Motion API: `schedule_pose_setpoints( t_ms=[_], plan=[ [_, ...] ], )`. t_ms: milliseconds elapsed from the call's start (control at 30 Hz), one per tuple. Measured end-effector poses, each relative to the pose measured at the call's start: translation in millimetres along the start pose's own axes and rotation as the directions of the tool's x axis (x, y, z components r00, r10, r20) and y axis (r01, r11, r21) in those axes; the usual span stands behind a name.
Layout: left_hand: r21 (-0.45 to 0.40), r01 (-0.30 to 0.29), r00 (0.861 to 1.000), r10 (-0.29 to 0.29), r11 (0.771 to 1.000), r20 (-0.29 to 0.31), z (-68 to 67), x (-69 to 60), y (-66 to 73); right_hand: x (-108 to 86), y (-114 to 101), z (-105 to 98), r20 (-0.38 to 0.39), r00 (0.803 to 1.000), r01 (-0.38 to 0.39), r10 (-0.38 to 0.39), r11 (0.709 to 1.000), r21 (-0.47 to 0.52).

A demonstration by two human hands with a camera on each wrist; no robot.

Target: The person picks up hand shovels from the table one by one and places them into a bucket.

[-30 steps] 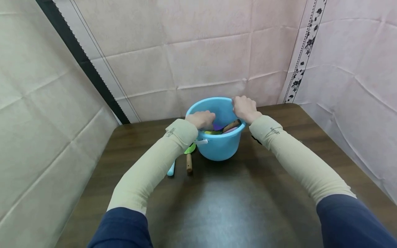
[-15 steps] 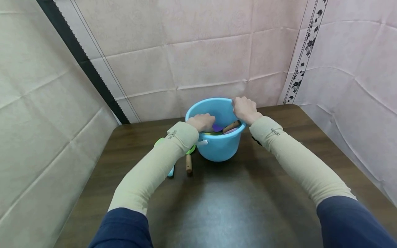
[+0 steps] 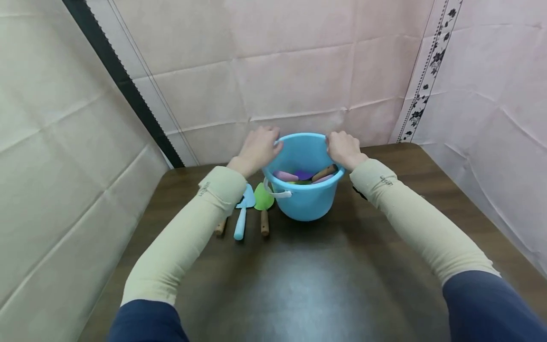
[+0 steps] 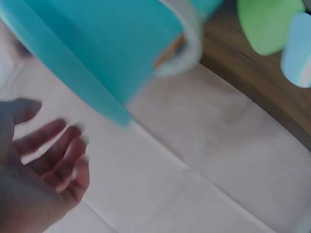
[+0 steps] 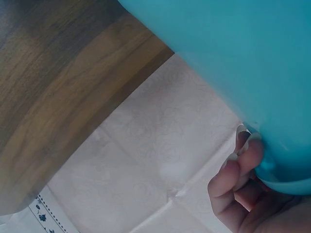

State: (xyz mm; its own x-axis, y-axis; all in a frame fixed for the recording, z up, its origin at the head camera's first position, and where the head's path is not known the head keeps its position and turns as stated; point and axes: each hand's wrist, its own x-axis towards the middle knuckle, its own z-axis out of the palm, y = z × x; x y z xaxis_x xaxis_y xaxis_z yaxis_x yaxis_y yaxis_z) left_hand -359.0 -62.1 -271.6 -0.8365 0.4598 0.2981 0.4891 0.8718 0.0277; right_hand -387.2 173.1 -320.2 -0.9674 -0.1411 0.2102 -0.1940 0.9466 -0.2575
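Observation:
A blue bucket (image 3: 305, 202) stands upright near the table's back edge, with purple, pink and brown-handled tools (image 3: 325, 172) inside. My right hand (image 3: 344, 149) grips its right rim; in the right wrist view the fingers (image 5: 250, 155) curl round the rim. Beside the left rim is my left hand (image 3: 258, 148), and the left wrist view shows that hand (image 4: 48, 170) with loosely bent fingers and nothing in them, a gap between it and the bucket (image 4: 107, 48).
Left of the bucket on the brown table (image 3: 273, 285) lie a green tool (image 3: 264, 197), a light blue one (image 3: 240, 223) and a wooden handle (image 3: 221, 227), partly hidden by the left forearm. Cloth walls (image 3: 290, 80) stand behind and at the sides.
My left hand has come out of the bucket and moved up and left past its rim. A pink handle shows inside the bucket. My right hand keeps its grip.

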Motion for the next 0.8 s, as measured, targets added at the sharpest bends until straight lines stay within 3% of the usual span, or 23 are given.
schedule_pose_setpoints(
  t_ms=[100, 200, 333, 467, 633, 800],
  plan=[
    [-0.016, 0.103, 0.990, -0.104, 0.995, -0.094, -2.1, -14.6, -25.9, 0.2, 0.3, -2.0, 0.004, 1.000, -0.001, 0.001, 1.000, -0.008],
    [-0.004, 0.213, 0.972, -0.212, 0.977, -0.097, 6.3, -35.5, -50.2, -0.4, 0.1, -2.9, 0.009, 1.000, 0.005, -0.005, 1.000, -0.009],
    [0.027, 0.326, 0.945, -0.326, 0.945, -0.012, 32.5, -66.1, -77.3, -0.9, -0.5, -3.1, 0.003, 1.000, 0.008, -0.008, 1.000, -0.002],
    [0.063, 0.405, 0.906, -0.410, 0.912, 0.110, 59.5, -93.6, -94.7, -0.6, -0.9, -3.5, 0.007, 1.000, 0.008, -0.008, 1.000, 0.001],
    [0.146, 0.429, 0.855, -0.453, 0.891, 0.252, 83.2, -123.3, -100.4, 0.4, -0.1, -4.1, 0.005, 1.000, 0.012, -0.012, 1.000, -0.008],
    [0.184, 0.435, 0.819, -0.473, 0.881, 0.326, 100.8, -142.4, -98.5, -0.3, 0.0, -3.3, 0.005, 1.000, 0.006, -0.006, 1.000, -0.012]
  ],
)
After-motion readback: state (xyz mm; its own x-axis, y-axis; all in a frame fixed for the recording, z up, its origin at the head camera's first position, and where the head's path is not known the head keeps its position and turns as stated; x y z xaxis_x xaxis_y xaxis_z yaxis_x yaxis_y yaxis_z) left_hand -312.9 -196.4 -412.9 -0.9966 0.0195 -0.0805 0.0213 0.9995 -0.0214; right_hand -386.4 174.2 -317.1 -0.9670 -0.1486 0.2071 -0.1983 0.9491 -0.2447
